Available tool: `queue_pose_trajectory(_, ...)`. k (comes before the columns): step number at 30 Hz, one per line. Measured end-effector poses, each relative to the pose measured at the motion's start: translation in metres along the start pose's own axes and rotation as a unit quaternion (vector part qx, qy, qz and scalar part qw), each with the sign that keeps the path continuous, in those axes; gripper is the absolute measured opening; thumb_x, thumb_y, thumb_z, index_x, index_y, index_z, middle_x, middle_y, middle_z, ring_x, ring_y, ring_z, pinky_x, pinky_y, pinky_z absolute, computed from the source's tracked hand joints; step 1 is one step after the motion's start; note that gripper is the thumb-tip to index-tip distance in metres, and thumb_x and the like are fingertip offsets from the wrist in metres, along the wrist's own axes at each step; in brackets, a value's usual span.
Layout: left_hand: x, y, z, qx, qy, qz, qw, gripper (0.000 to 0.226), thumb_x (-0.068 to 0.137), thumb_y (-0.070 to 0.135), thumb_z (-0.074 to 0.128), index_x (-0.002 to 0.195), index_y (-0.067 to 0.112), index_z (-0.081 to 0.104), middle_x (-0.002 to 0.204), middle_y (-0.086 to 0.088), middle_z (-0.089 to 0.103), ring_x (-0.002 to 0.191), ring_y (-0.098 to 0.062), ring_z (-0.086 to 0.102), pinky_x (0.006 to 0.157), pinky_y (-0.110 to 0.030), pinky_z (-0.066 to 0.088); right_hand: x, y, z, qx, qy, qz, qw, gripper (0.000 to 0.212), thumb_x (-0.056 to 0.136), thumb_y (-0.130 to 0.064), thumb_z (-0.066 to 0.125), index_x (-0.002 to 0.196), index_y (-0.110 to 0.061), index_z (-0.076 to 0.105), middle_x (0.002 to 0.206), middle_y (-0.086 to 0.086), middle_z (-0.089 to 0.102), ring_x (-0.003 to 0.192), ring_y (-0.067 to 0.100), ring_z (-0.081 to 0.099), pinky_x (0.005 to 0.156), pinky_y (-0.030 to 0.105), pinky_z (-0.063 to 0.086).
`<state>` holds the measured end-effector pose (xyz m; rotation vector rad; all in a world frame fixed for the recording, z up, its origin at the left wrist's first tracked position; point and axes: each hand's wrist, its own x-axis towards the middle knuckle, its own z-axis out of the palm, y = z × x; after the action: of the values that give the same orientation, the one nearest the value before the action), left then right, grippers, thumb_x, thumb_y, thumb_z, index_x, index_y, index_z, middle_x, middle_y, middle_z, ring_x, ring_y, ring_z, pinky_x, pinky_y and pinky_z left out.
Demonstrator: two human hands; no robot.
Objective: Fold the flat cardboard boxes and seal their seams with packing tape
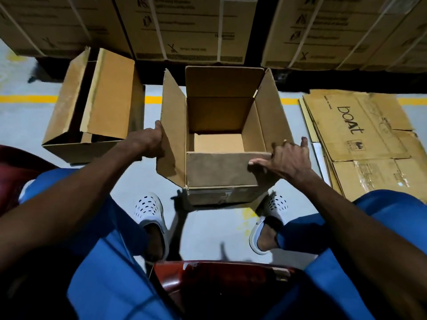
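Observation:
An opened-up brown cardboard box (221,172) stands on the grey floor between my feet, its top flaps raised. My left hand (147,144) grips the outer edge of the box's left flap. My right hand (286,158) holds the right flap near the front corner, thumb lying on the near flap's edge. The inside of the box holds nothing. No tape roll is in sight.
A second erected box (92,107) with open flaps stands at the left. Flattened cartons (360,139) printed "boAt" lie stacked at the right. Strapped cartons (189,26) line the back. A yellow floor line (27,98) runs behind. I sit on a red chair (221,278).

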<state>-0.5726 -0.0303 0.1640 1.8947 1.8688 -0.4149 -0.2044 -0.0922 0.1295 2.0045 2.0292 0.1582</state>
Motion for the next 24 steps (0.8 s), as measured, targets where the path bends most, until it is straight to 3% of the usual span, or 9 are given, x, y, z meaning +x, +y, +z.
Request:
queue_pose_trajectory(2,0.005,0.008,-0.004,-0.024,0.002,0.005,1.0,0.087,0.084,0.021,0.078,0.149,0.008,0.022,0.128,-0.018,0.057,0.104,-0.034,0.06,0.084,-0.046,0.057,0.012,-0.002,0.008,-0.005,0.005,0.033,0.999,0.102,0.072,-0.099,0.02,0.104,-0.011,0.063,0.074,0.008,0.065,0.078,0.022,0.068,0.112,0.061,0.029)
queue_pose_trajectory(4,0.009,0.015,-0.009,-0.042,-0.009,0.006,0.999,0.076,0.078,0.02,0.082,0.138,0.009,0.037,0.12,-0.015,0.057,0.099,-0.032,0.061,0.081,-0.047,0.059,0.025,-0.006,0.021,-0.008,-0.017,0.064,0.998,0.105,0.074,-0.095,0.033,0.133,-0.01,0.05,0.111,0.017,0.066,0.104,0.031,0.064,0.112,0.064,0.024)
queue_pose_trajectory(7,0.017,0.015,-0.011,-0.058,-0.049,-0.012,0.997,0.075,0.069,0.024,0.088,0.124,0.013,0.039,0.114,-0.011,0.057,0.092,-0.033,0.063,0.073,-0.054,0.061,0.033,-0.015,0.05,-0.045,-0.038,0.052,0.997,0.111,0.078,-0.084,0.049,0.156,-0.011,0.021,0.144,0.024,0.043,0.132,0.04,0.042,0.115,0.069,0.012)
queue_pose_trajectory(9,0.027,0.014,-0.012,-0.077,-0.065,-0.016,0.995,0.074,0.067,0.028,0.089,0.117,0.017,0.036,0.11,-0.01,0.057,0.093,-0.032,0.062,0.074,-0.055,0.061,0.032,-0.021,0.066,-0.076,-0.052,0.009,0.996,0.098,0.086,-0.076,0.047,0.158,-0.016,0.017,0.157,0.027,0.026,0.147,0.044,0.021,0.116,0.071,0.003)
queue_pose_trajectory(13,0.05,0.021,-0.02,-0.114,-0.071,-0.006,0.991,0.063,0.077,0.04,0.084,0.115,0.015,0.04,0.114,-0.012,0.061,0.095,-0.025,0.059,0.088,-0.054,0.056,0.037,-0.03,0.084,-0.135,-0.133,-0.076,0.979,0.06,0.102,-0.058,0.03,0.153,-0.026,0.034,0.165,0.017,0.013,0.153,0.041,-0.006,0.11,0.075,-0.012)
queue_pose_trajectory(15,0.061,0.026,-0.027,-0.123,-0.048,-0.009,0.991,0.072,0.081,0.048,0.078,0.13,0.012,0.039,0.122,-0.011,0.058,0.106,-0.029,0.057,0.088,-0.052,0.056,0.048,-0.025,0.084,-0.135,-0.159,-0.1,0.973,0.059,0.101,-0.062,0.028,0.149,-0.031,0.041,0.165,0.011,0.018,0.153,0.039,-0.011,0.11,0.075,-0.014)
queue_pose_trajectory(18,0.077,0.033,-0.042,-0.167,-0.022,-0.009,0.986,0.072,0.089,0.042,0.072,0.141,0.011,0.034,0.127,-0.013,0.054,0.111,-0.034,0.057,0.072,-0.048,0.059,0.081,-0.015,0.065,0.001,-0.181,-0.078,0.98,0.07,0.087,-0.08,0.037,0.137,-0.036,0.058,0.165,0.006,0.023,0.154,0.035,-0.009,0.11,0.07,-0.017)
queue_pose_trajectory(24,0.108,0.036,-0.064,-0.293,0.017,-0.012,0.956,0.051,0.1,0.015,0.058,0.144,0.012,0.032,0.114,-0.021,0.063,0.105,-0.031,0.065,0.073,-0.054,0.06,0.171,-0.004,0.033,0.148,-0.027,-0.025,0.988,0.099,0.086,-0.077,0.049,0.16,-0.021,0.017,0.168,0.011,0.008,0.155,0.03,-0.004,0.12,0.063,-0.004)
